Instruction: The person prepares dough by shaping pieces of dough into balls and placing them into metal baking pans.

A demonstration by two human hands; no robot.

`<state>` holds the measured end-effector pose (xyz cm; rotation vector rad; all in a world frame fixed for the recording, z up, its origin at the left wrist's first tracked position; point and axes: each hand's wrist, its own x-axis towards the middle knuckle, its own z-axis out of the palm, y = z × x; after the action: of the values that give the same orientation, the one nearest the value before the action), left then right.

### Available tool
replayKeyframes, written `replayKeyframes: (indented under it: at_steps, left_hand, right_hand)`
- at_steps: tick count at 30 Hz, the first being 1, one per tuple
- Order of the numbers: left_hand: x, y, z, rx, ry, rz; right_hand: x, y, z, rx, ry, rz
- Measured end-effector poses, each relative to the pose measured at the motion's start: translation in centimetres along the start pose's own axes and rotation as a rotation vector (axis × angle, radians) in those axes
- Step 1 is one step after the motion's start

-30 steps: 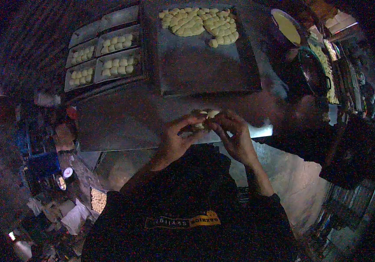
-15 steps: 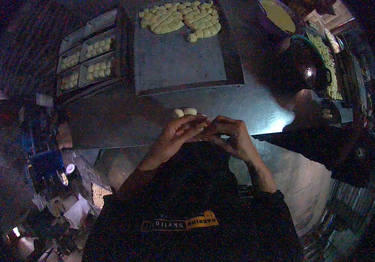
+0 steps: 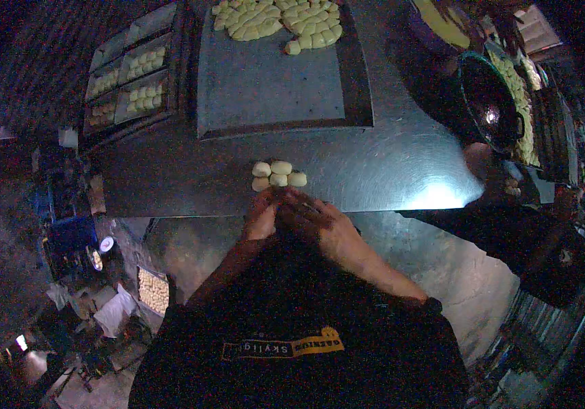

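Several pale dough balls (image 3: 278, 180) sit together in two short rows on the metal table near its front edge. Just in front of them my hands meet. My left hand (image 3: 260, 217) is at the nearest balls, its fingers mostly hidden and dim. From the right, my right hand (image 3: 325, 222) reaches across with its fingers stretched toward the left hand. Whether anything lies between the two hands is hidden.
Beyond the balls lies a large tray (image 3: 272, 88) with dough pieces (image 3: 313, 27) packed at its far end. A sectioned pan (image 3: 129, 75) with dough balls stands left. At the right are a dark round pan (image 3: 490, 102) and a bowl of yellowish contents (image 3: 445, 24). The table edge (image 3: 388, 210) runs before me.
My hands have moved nearer to me and left, and closer together. More dough balls now show beyond them, where two showed before. The view has shifted slightly.
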<state>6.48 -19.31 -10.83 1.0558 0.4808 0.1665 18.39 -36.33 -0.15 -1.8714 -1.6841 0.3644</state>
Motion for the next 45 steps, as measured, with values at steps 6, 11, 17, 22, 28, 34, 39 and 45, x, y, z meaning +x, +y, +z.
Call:
replayKeyframes:
  at_steps: [6,11,17,22,28,34,39,45]
  left_hand:
    - [-0.1,5.0,3.7,0.265,0.162,-0.225]
    - [1.1,6.5,-1.2,0.226,0.161,-0.124]
    - [-0.8,5.0,-8.6,0.218,0.231,-0.063]
    - [-2.9,5.6,-10.2,0.096,0.252,-0.049]
    - [-5.4,7.1,-13.0,0.076,0.186,0.252]
    - [-6.1,9.8,-15.2,0.032,0.241,0.022]
    - [-5.0,13.4,-13.8,-0.035,0.146,-0.101]
    - [-0.6,8.9,-13.2,-0.058,0.322,0.063]
  right_hand:
    - [3.7,9.7,3.5,0.688,-0.194,0.542]
    - [5.4,11.0,3.7,0.336,0.134,0.262]
    - [5.8,11.0,4.1,0.116,0.178,0.133]
    - [12.9,12.6,-1.4,-0.025,0.117,0.346]
    - [26.3,27.8,2.1,-0.321,0.477,0.448]
    - [26.9,39.4,3.4,-0.439,0.360,0.296]
    - [22.1,36.9,6.3,0.206,0.661,0.496]
    - [19.5,5.5,10.1,0.020,0.351,0.283]
